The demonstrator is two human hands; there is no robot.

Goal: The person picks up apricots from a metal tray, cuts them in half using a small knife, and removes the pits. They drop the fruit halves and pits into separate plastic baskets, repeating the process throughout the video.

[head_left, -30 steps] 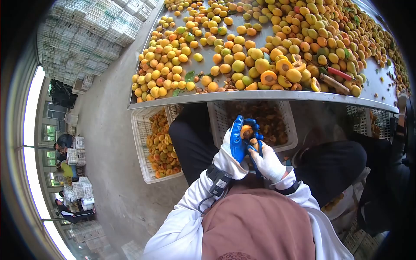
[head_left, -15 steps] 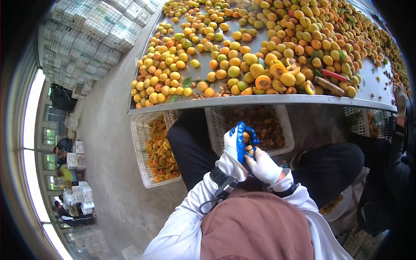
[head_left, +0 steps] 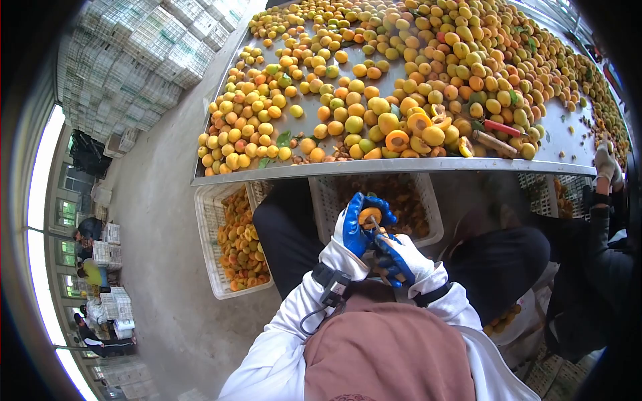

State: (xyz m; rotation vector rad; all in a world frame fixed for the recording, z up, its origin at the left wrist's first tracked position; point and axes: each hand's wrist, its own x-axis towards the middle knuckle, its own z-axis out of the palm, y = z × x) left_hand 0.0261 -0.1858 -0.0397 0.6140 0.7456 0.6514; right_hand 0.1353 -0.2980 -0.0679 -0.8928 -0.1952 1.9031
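Note:
In blue-coated white gloves, both my hands are together below the table edge. My left hand [head_left: 354,230] is closed around a cut apricot [head_left: 369,214], its orange flesh facing up. My right hand [head_left: 406,259] grips a small tool with a thin metal shaft [head_left: 377,224], and its end is at the apricot. The fingers hide most of the handle, and the exact shape of the tip cannot be made out. Beneath my hands is a white crate [head_left: 437,224] with brownish fruit scraps in it.
Apricots cover much of the metal table [head_left: 294,175]. A red-handled tool [head_left: 503,128] and a wooden-handled one [head_left: 495,144] lie near its edge. At left stands a crate [head_left: 212,257] of apricot pieces. A co-worker's gloved hand [head_left: 605,164] is at far right.
My left hand has turned so the apricot's cut face shows. My right hand has rotated, showing its blue palm side and the tool's shaft at the fruit. The view has shifted slightly.

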